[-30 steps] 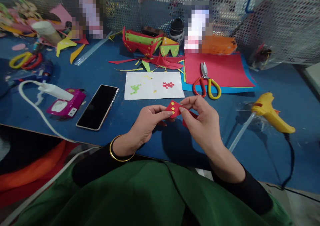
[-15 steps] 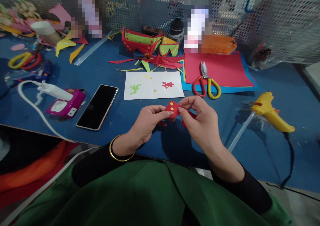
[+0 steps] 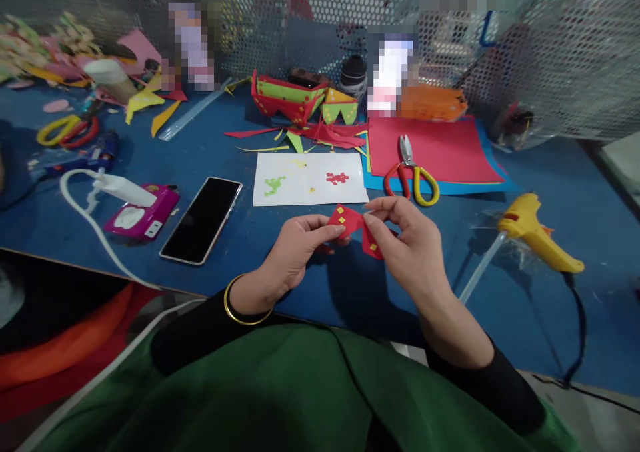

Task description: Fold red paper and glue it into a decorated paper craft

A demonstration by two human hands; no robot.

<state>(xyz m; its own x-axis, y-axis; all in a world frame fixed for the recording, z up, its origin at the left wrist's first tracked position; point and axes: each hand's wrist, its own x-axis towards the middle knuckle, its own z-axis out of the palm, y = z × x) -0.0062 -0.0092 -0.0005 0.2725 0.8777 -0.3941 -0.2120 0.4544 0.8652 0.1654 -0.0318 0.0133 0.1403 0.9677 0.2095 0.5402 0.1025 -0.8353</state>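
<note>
Between my hands is a red mask-shaped cutout (image 3: 353,221) with small yellow diamonds stuck on it. My left hand (image 3: 299,247) pinches its left end between thumb and fingers. My right hand (image 3: 407,242) grips it near the narrow middle, its fingertips hiding part of the right side. Just beyond the hands lies a white sheet (image 3: 310,195) bearing clusters of tiny green, red and yellow pieces. Scissors (image 3: 407,155) with red and yellow handles rest blades-up on the sheets behind my right hand.
A phone (image 3: 203,222) and a magenta power socket (image 3: 143,217) are at the left. A yellow glue gun (image 3: 537,235) lies at the right. Red sheets (image 3: 435,145), red and green cutouts (image 3: 287,95) and scraps (image 3: 330,132) line the back, before a mesh panel (image 3: 320,12).
The view has shifted slightly. More of the cutout's right half, with a yellow diamond, now shows below my right fingers. Both hands keep their hold.
</note>
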